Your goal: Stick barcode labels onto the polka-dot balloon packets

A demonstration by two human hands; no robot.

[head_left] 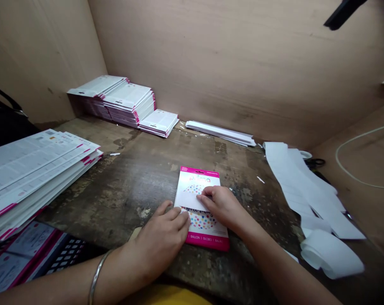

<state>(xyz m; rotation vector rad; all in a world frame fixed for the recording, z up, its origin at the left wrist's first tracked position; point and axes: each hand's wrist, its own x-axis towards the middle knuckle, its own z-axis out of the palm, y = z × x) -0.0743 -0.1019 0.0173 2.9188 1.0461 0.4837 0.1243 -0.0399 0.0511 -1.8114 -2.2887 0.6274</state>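
A balloon packet [202,222] with pink top and bottom bands and coloured dots lies on the worn table in front of me. My left hand [161,239] rests palm down at its left edge, fingers slightly apart and touching the packet's side. Over the packet's middle, my right hand [222,206] pinches the edge of a white piece [192,202] between thumb and forefinger. The white piece covers part of the printed dots and lettering. Whether it is a loose label or part of the packet, I cannot tell.
Stacked packets [128,95] stand at the back left, and a larger stack of printed cards [36,169] lies nearer left above a dark basket [64,254]. White strips [220,133] line the back wall. A curling paper roll [331,254] and scissors [315,162] are at right.
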